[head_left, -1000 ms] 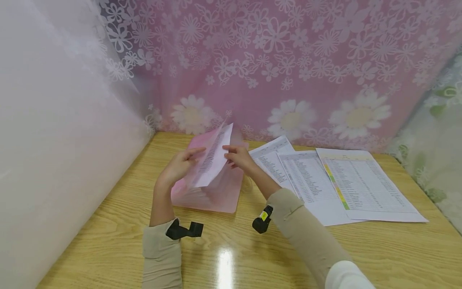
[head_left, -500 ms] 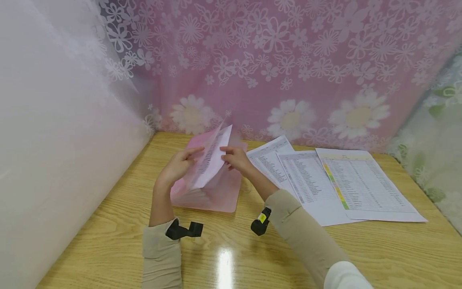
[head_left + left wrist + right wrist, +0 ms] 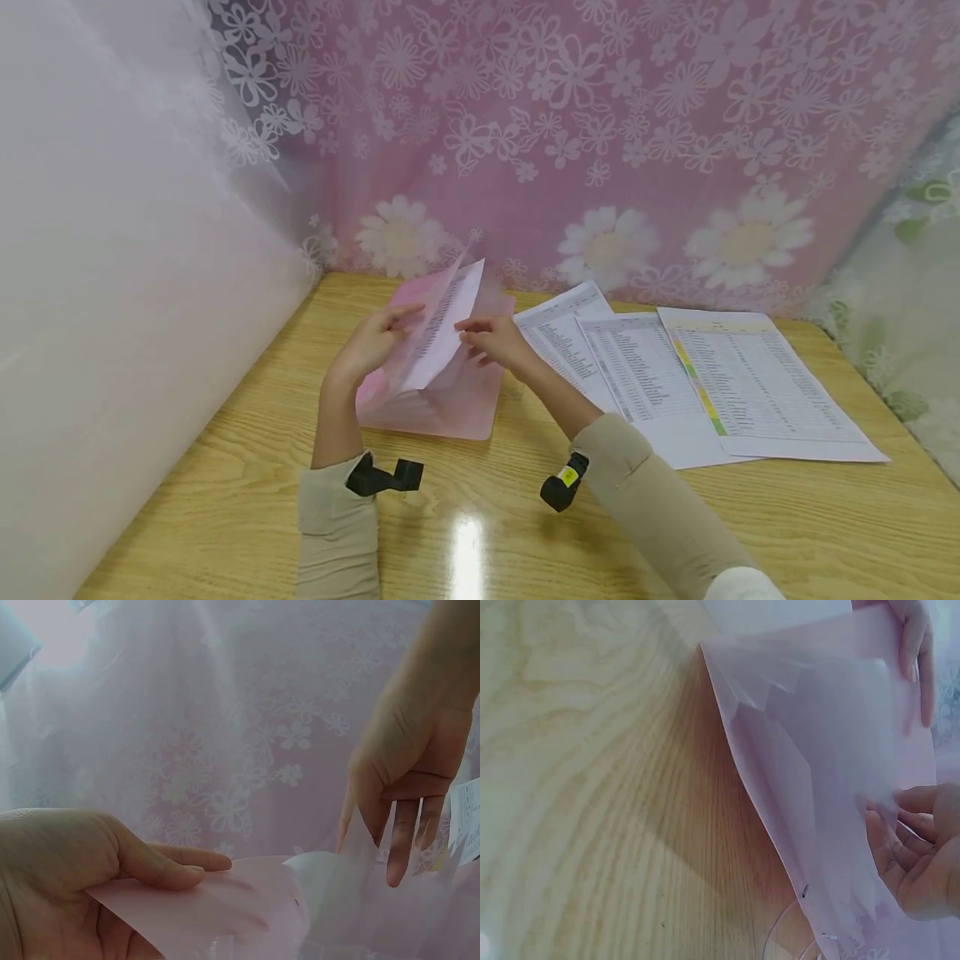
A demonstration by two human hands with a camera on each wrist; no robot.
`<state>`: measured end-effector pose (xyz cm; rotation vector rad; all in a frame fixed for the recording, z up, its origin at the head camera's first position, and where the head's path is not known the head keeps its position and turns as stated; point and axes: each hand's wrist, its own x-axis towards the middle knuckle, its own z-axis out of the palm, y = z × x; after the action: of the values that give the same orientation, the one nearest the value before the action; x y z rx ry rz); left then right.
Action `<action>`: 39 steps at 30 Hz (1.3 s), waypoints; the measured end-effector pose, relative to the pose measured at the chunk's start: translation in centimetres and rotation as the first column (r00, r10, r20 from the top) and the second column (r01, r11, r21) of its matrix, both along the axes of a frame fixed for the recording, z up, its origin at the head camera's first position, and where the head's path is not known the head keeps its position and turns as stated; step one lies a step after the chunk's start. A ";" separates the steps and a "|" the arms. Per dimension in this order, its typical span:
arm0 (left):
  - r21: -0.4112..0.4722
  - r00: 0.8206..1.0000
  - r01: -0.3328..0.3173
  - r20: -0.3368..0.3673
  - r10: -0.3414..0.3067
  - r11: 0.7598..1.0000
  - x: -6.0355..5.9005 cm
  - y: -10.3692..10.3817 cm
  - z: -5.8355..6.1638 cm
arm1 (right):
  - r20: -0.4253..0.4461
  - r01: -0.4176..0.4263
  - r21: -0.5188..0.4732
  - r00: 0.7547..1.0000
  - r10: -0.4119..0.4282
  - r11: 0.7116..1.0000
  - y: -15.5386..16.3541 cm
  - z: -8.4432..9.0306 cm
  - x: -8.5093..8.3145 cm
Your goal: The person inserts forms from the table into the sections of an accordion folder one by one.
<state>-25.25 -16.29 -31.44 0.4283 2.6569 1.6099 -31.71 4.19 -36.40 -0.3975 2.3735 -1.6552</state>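
Center-left of the head view: 1 pink expanding folder (image 3: 442, 408) stands on the wooden table (image 3: 225, 467), pockets fanned open. 1 printed sheet (image 3: 444, 333) sticks up out of it, tilted. Left hand (image 3: 371, 346) pinches a pink folder flap, thumb curled over it in the left wrist view. Right hand (image 3: 495, 337) has its fingers bent on the sheet's right edge, thumb side touching; how firm the grip is, cannot tell. Right of the folder: 3 printed sheets (image 3: 675, 375) lie flat, overlapping, well apart from both hands. 2 black wrist cameras (image 3: 386, 477), 1 per sleeve.
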 end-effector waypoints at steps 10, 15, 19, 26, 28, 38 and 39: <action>0.018 1.000 0.011 0.014 -0.011 1.000 0.2 -0.2 0.1 | -0.056 -0.133 0.009 0.990 0.133 0.991 -0.5 0.3 4.2; 0.020 1.000 0.014 0.019 -0.014 1.000 0.2 -0.3 0.1 | -0.174 -0.219 0.046 0.959 0.224 0.975 -1.2 0.7 6.4; 0.020 1.000 0.010 0.019 -0.011 1.000 0.2 -0.4 0.1 | -0.229 -0.238 0.051 0.943 0.243 0.970 -1.5 1.1 7.5; 0.019 1.000 0.013 -0.002 -0.013 1.000 0.2 -0.1 0.1 | -0.206 -0.170 0.044 0.963 0.176 0.984 -0.6 0.1 6.8; 0.018 1.000 0.013 -0.002 -0.013 1.000 0.2 0.0 0.2 | -0.205 -0.154 0.044 0.966 0.160 0.987 -0.3 0.0 6.7; 0.015 1.000 0.025 0.000 -0.025 1.000 0.2 0.1 0.2 | -0.167 -0.210 0.043 0.962 0.214 0.977 -0.5 -0.7 5.6; 0.013 1.000 0.025 0.001 -0.025 1.000 0.3 0.1 0.2 | -0.159 -0.218 0.039 0.962 0.221 0.975 -0.6 -0.7 5.6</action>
<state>-24.99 -16.20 -31.23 0.4588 2.6309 1.6212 -26.13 3.60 -37.08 -0.7891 2.3547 -1.5481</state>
